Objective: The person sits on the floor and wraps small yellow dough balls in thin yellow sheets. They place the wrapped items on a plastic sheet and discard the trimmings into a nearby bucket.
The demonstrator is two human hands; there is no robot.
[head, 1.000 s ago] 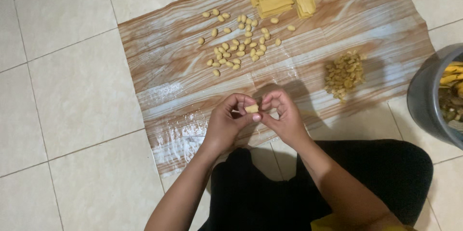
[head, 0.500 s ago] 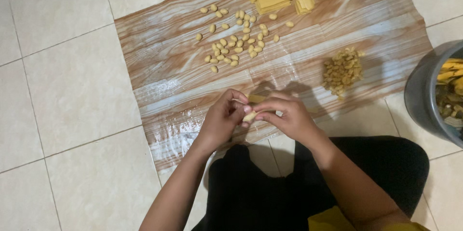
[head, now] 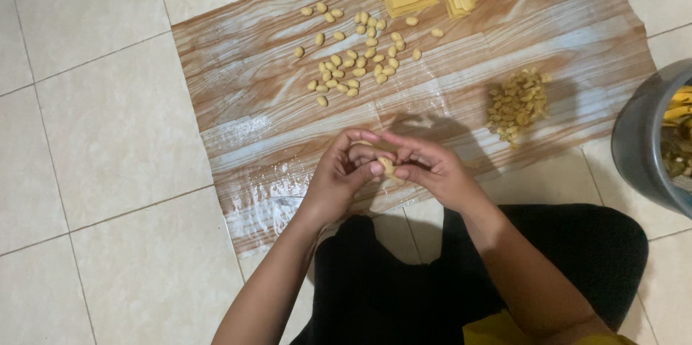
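Pinching small yellow dough piece (head: 387, 165) between fingertips of left hand (head: 344, 175) and right hand (head: 432, 172), above wood-pattern mat (head: 238, 100) on floor. Judged light, soft, easily deformed; grip gently at ends. Shaped pieces (head: 357, 53) lie well apart.

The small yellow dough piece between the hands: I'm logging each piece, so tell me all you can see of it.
The small yellow dough piece is a pale, soft-looking lump, mostly hidden. The left hand and right hand pinch it together between their fingertips, above the near edge of the wood-patterned plastic sheet on the floor. Its exact shape cannot be told.
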